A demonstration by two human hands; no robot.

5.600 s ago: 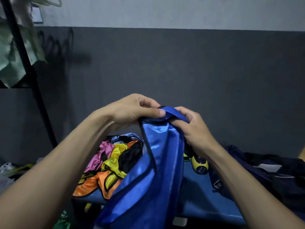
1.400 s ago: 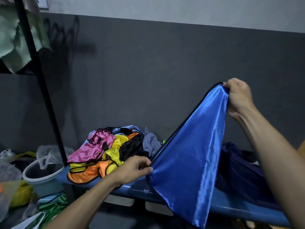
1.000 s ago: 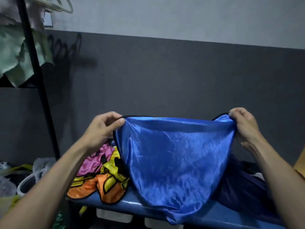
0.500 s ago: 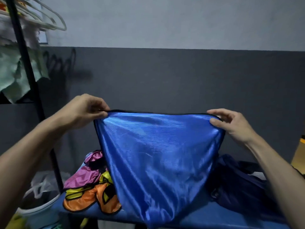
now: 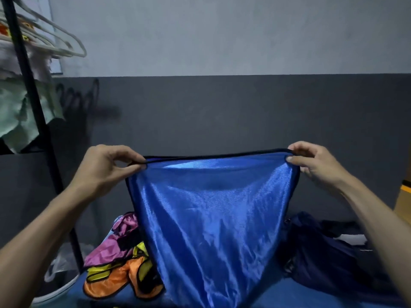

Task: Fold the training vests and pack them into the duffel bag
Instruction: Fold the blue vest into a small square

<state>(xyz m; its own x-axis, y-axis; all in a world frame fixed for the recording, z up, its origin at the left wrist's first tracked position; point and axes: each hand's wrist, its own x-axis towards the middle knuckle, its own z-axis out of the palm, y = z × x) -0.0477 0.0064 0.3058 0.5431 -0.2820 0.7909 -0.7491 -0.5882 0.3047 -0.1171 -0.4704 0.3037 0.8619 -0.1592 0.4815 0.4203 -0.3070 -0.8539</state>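
A shiny blue training vest (image 5: 211,214) with black trim hangs stretched in front of me, its top edge pulled taut. My left hand (image 5: 104,167) pinches its left corner between thumb and fingers. My right hand (image 5: 315,163) pinches the right corner. The vest narrows toward the bottom and reaches the blue bench (image 5: 289,294). Behind it on the left lies a heap of pink, yellow and orange vests (image 5: 117,261). The dark navy duffel bag (image 5: 329,258) lies on the bench at the right, partly hidden by the vest and my right arm.
A black rack pole (image 5: 37,121) stands at the left with hangers (image 5: 55,36) and pale green cloth (image 5: 22,112) on it. A white bucket with a plastic bag (image 5: 57,283) sits on the floor below. A dark grey wall is close behind the bench.
Both hands have spread the vest wider and pulled its top edge straight. My right hand's fingers have closed onto the corner. The view has tilted up slightly.
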